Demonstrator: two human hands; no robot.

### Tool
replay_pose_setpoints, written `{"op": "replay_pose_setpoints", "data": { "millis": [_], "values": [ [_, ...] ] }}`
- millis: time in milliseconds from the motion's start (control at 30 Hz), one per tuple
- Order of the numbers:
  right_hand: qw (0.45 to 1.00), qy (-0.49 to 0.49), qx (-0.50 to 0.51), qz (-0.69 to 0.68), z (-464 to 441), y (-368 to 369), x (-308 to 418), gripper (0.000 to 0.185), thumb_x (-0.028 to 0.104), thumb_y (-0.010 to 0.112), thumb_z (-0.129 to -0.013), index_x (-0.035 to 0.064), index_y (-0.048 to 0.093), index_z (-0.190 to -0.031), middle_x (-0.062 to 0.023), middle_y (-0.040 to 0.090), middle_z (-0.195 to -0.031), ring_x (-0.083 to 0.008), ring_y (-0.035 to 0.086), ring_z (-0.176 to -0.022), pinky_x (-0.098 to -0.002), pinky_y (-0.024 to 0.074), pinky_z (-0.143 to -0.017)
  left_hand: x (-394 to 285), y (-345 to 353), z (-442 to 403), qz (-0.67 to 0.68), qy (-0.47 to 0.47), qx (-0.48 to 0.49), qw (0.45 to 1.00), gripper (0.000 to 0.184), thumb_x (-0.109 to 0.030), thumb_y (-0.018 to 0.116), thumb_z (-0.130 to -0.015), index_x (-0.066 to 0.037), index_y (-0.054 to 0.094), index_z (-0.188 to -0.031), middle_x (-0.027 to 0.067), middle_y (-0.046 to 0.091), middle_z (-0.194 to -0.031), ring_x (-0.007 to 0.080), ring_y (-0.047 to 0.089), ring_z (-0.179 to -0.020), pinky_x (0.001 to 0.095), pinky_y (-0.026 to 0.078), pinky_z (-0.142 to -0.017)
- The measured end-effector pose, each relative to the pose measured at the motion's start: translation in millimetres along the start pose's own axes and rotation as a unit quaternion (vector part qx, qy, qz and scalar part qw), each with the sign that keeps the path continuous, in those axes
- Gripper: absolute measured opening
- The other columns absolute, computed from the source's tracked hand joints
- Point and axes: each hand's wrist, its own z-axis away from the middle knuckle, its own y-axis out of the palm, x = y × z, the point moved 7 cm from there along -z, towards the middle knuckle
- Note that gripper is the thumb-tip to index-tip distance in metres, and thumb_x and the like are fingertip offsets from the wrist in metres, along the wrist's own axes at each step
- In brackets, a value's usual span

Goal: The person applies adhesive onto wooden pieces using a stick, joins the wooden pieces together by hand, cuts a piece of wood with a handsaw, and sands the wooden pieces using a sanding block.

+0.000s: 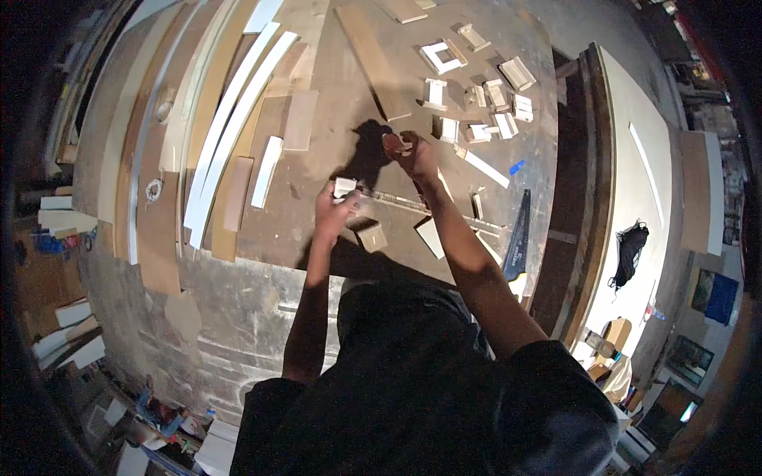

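My left hand [332,213] is closed around a small white block [344,187], low over the brown work table [321,170]. Up and to the right, my right hand [417,159] is raised with its fingers curled. Something reddish-brown shows at its fingertips, too small and dark to name. A long thin strip [397,200] runs rightward from beside my left hand and passes behind my right forearm. Just below my left hand lies a small wooden block [371,236]. A pale flat piece [429,238] lies beside my right forearm.
Several small wooden assemblies [496,94] stand at the upper right. A handsaw [520,238] lies by the right table edge, near a blue object [517,167]. Long boards and white strips [230,135] cover the left side. A pale panel [627,182] stands beyond a gap at right.
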Motion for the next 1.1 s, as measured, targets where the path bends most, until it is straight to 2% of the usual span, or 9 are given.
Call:
{"op": "replay_pose_setpoints", "data": {
  "millis": [100,267,367,500,667,800,867,1000,1100],
  "values": [
    [0.996,-0.025,-0.05,0.073,5,-14,30,0.048,0.041,0.078,-0.077,0.0026,0.067,-0.104,-0.0206,0.07,-0.096,-0.0322,0.07,-0.082,-0.0398,0.0545,-0.073,4,9,-13,-0.006,-0.017,0.025,1.0,0.027,-0.013,0.071,-0.085,-0.005,0.058,-0.107,0.0045,0.068,-0.087,0.0121,0.065,-0.071,0.0267,0.051,-0.056],
    [0.997,0.032,0.068,0.035,-9,-11,33,0.038,0.042,0.073,-0.082,0.0042,0.07,-0.09,-0.0172,0.07,-0.093,-0.0323,0.069,-0.081,-0.04,0.0528,-0.071,22,24,-60,0.077,-0.066,0.062,0.993,0.03,-0.007,0.067,-0.086,-0.003,0.056,-0.115,0.0096,0.069,-0.09,0.0183,0.068,-0.069,0.0297,0.056,-0.057],
    [0.981,-0.12,0.112,0.102,-17,-2,29,0.039,0.041,0.077,-0.08,0.0061,0.069,-0.097,-0.0158,0.069,-0.097,-0.0286,0.069,-0.086,-0.0371,0.0532,-0.071,28,28,-86,0.126,-0.098,0.091,0.983,0.034,-0.018,0.058,-0.093,-0.003,0.055,-0.124,0.0123,0.068,-0.092,0.0218,0.068,-0.068,0.0347,0.059,-0.062],
    [0.989,-0.11,0.084,0.044,-18,-16,30,0.046,0.021,0.083,-0.073,0.004,0.065,-0.111,-0.0129,0.069,-0.104,-0.0255,0.068,-0.096,-0.0367,0.0559,-0.075,26,31,-103,0.223,-0.113,0.165,0.954,0.044,-0.029,0.042,-0.101,-0.003,0.05,-0.135,0.0142,0.067,-0.098,0.0248,0.067,-0.082,0.041,0.058,-0.077],
    [0.99,0.104,-0.081,-0.048,24,-89,59,0.036,0.015,0.08,-0.079,0.0026,0.066,-0.109,-0.0096,0.068,-0.109,-0.0184,0.065,-0.097,-0.0322,0.0547,-0.073,2,32,-72,0.198,-0.14,0.239,0.94,0.046,-0.034,0.04,-0.103,-0.006,0.048,-0.14,0.0112,0.065,-0.103,0.0186,0.064,-0.086,0.0327,0.054,-0.078],
    [0.965,0.069,0.087,-0.238,60,-74,78,0.025,0.011,0.068,-0.091,0.0024,0.068,-0.114,-0.0047,0.066,-0.098,-0.0091,0.058,-0.08,-0.0243,0.0492,-0.068,4,53,-33,0.127,-0.172,0.351,0.912,0.051,-0.042,0.038,-0.104,-0.008,0.046,-0.14,0.0079,0.065,-0.099,0.0129,0.059,-0.074,0.0252,0.047,-0.062],
    [0.924,0.187,0.207,-0.259,85,-67,76,0.022,0.01,0.068,-0.091,0.0011,0.068,-0.111,-0.0034,0.067,-0.096,-0.0074,0.059,-0.078,-0.0236,0.0496,-0.067,6,65,-23,0.066,-0.158,0.385,0.907,0.048,-0.042,0.037,-0.104,-0.007,0.05,-0.134,0.0069,0.065,-0.096,0.0123,0.059,-0.069,0.0241,0.044,-0.057],
    [0.933,0.128,0.231,-0.244,94,-63,76,0.018,0.008,0.068,-0.09,-0.0007,0.068,-0.106,-0.0029,0.067,-0.092,-0.0073,0.06,-0.076,-0.023,0.0501,-0.066,7,87,-2,0.082,-0.198,0.419,0.882,0.044,-0.04,0.038,-0.104,-0.006,0.054,-0.125,0.0074,0.067,-0.091,0.0146,0.061,-0.067,0.0252,0.048,-0.06],
    [0.951,0.123,0.115,-0.258,87,-77,81,0.013,0.01,0.072,-0.087,-0.0008,0.069,-0.095,-0.0007,0.067,-0.081,-0.0061,0.057,-0.066,-0.024,0.046,-0.056,-6,92,19,0.212,-0.258,0.4,0.853,0.041,-0.036,0.042,-0.103,-0.003,0.055,-0.123,0.0096,0.066,-0.101,0.0194,0.066,-0.082,0.0316,0.052,-0.07]
  ]
}}
